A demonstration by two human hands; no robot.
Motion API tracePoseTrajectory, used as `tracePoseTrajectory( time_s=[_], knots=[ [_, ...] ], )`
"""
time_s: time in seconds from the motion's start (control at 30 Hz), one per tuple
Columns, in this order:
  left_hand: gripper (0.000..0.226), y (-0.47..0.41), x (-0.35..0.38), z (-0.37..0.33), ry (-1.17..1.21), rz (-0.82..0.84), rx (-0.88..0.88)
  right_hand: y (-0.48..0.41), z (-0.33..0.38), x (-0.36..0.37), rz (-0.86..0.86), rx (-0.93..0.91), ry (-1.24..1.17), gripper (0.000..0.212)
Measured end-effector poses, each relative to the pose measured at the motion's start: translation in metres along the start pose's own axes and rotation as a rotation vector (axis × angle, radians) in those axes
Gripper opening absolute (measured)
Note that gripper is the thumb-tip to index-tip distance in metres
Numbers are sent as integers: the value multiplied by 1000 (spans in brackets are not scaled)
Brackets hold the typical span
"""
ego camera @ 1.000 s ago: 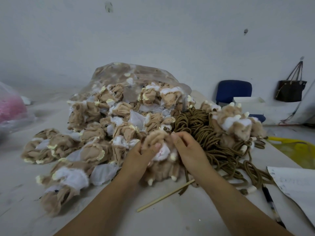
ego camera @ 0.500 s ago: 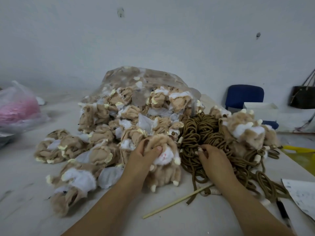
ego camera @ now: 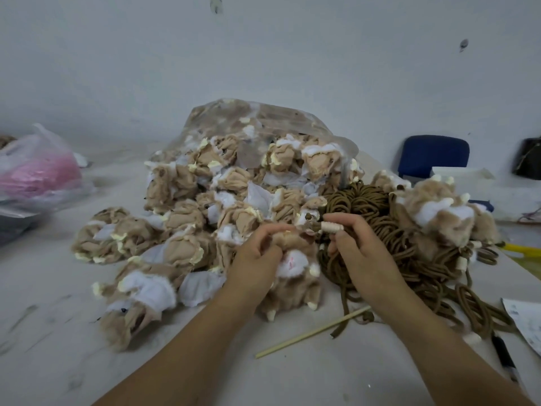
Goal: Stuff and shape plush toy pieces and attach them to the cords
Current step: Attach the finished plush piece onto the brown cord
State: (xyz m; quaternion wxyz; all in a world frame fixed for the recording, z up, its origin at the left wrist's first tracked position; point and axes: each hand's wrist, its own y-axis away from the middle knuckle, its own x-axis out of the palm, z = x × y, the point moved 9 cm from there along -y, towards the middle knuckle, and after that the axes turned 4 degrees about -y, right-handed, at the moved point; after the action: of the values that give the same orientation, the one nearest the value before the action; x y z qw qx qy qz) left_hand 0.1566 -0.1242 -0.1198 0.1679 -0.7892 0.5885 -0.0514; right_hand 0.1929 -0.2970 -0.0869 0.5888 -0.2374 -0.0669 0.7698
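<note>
Left grip [ego camera: 257, 256] still clutches the plush piece [ego camera: 295, 278]; right grip [ego camera: 361, 253], lifted from the cord pile [ego camera: 369, 200], now pinches a cream-capped cord end [ego camera: 332, 227] beside it.

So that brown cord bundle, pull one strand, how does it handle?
Probably floppy: the cord bundle lies in loose, drooping loops. Likely to snag neighbours, since strands look tangled. Probably light: the right hand pinches a capped cord end.
</note>
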Motion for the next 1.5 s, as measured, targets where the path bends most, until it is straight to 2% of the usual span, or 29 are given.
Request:
tracePoseTrajectory(
  time_s=[0.1, 0.2, 0.27, 0.33, 0.37, 0.43, 0.5, 0.6, 0.73, 0.83, 1.03, 1.27, 1.4, 1.5],
  knots=[
    [60, -1, -1, 2, -7, -12, -37, 1, -11, 10, 49, 62, -67, 32],
    [55, 1, 1, 0, -4, 0, -38, 3, -13, 14, 67, 66, -120, 21],
    [43, 2, 4, -3, -3, 19, 0, 5, -14, 18, 87, 72, -146, 17],
    [16, 3, 6, -7, 35, 43, 26, 6, -15, 19, 75, 89, -227, 17],
    [10, 4, 6, -8, 52, 57, 30, 7, -16, 18, 65, 98, -269, 17],
    [18, 5, 5, -8, 40, 46, 33, 7, -16, 17, 48, 111, -333, 16],
    [7, 2, 1, -4, -18, 9, 18, 8, -15, 17, 40, 114, -394, 14],
    [7, 2, 3, -3, -68, 8, 17, 7, -13, 16, 26, 89, -427, 17],
    [9, 5, 10, -4, -109, 50, 58, 9, -9, 18, 55, 20, -267, 22],
    [6, 6, 13, -3, -105, 73, 54, 9, -11, 22, 87, 28, -138, 17],
    [14, 8, 14, -3, -77, 76, 44, 9, -12, 19, 48, 6, -89, 17],
    [15, 8, 11, -6, 34, 67, 37, 13, 9, 23, 40, -230, 208, 26],
    [18, 8, 12, -7, 26, 89, 47, 12, 10, 25, 49, -267, 264, 29],
    [6, 7, 12, -6, 35, 90, 35, 13, 13, 28, 59, -311, 396, 32]
  ],
)
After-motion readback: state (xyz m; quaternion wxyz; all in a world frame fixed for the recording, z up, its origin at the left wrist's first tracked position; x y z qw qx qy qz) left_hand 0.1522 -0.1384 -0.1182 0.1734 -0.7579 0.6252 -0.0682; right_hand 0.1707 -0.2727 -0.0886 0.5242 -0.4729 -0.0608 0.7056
